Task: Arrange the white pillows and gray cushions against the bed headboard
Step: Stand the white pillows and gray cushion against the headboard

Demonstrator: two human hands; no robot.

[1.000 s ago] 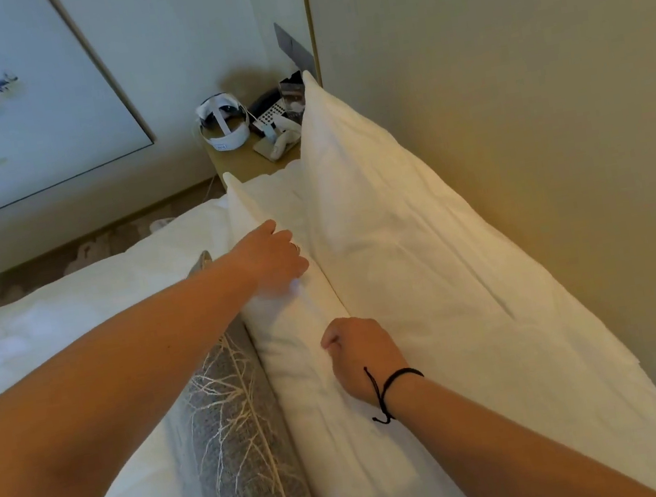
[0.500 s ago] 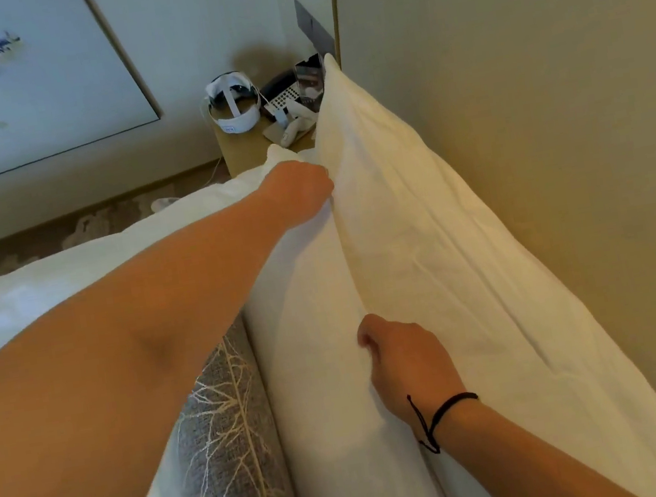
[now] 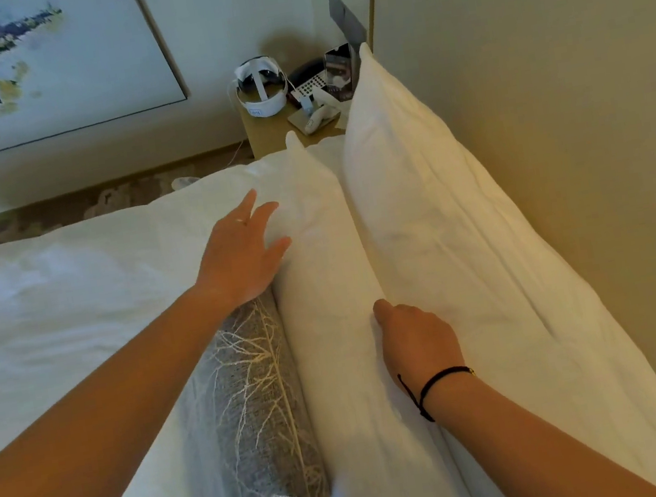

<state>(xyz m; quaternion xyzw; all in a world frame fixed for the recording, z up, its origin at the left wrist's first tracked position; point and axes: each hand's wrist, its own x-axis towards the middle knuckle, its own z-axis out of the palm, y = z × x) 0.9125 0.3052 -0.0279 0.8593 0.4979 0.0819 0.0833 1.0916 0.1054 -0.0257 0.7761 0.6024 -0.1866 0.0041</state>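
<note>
a: head view, nearest first: the right hand [image 3: 416,337] is sitting at about five o'clock, its fingers curled into the top edge of the front white pillow [image 3: 330,333], gripping the fabric. a black cord is looping round that wrist.

b: and at seven o'clock the gray cushion [image 3: 256,408] with the pale branch pattern is standing just in front of that pillow, touching it?

a: yes. above it, near the centre, the left hand [image 3: 240,257] is lying flat with fingers spread, pressing against the front pillow's side.

b: is it holding anything?

a: no, the fingers are staying straight. the back white pillow [image 3: 443,231] is leaning upright against the headboard [image 3: 555,129] from one to four o'clock, the front pillow touching it.

b: farther out?

a: the white duvet [image 3: 50,311] is spreading toward nine o'clock. at twelve o'clock a nightstand [image 3: 270,129] is carrying a white headset [image 3: 260,86] and a phone [image 3: 307,81]. a painting [image 3: 13,61] is hanging at eleven o'clock.
</note>
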